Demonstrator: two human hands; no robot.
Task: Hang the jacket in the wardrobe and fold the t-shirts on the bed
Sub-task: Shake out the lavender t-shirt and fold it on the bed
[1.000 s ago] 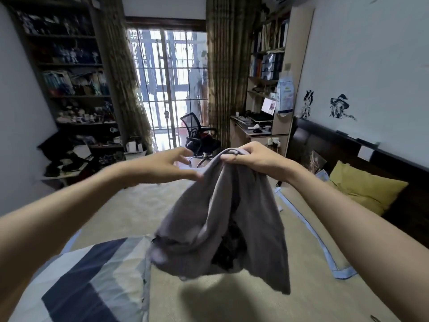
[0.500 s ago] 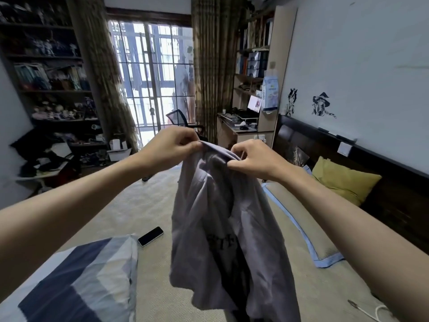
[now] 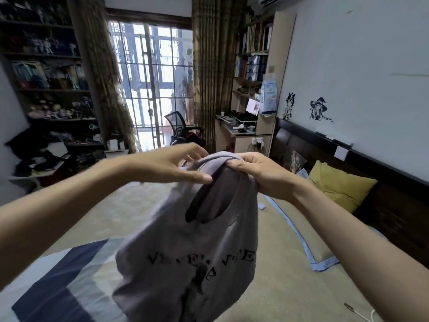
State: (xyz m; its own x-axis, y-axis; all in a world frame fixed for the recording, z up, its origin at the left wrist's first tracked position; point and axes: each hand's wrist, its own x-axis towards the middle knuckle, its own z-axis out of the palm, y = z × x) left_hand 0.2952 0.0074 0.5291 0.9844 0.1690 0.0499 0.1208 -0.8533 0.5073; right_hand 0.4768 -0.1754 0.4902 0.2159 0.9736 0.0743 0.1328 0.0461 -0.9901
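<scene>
Since a moment ago the left hand (image 3: 171, 167) has let go, fingers spread beside the collar, while the right hand (image 3: 257, 173) keeps the grey t-shirt (image 3: 192, 249) pinched at its neckline. It hangs lengthwise above the bed (image 3: 274, 282), nearer the right.

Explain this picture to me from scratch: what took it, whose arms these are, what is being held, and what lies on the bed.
There is no machine here. A camera worn on a person's head looks forward and down, so the two bare arms reaching in are the wearer's own. The right hand grips the top of a grey t-shirt near its neck opening; the shirt hangs in the air with dark lettering showing. The left hand has its fingers spread at the same edge, thumb touching the cloth. Below is the bed, with a striped blanket at lower left, a yellow pillow by the headboard and a blue-edged mat.
</scene>
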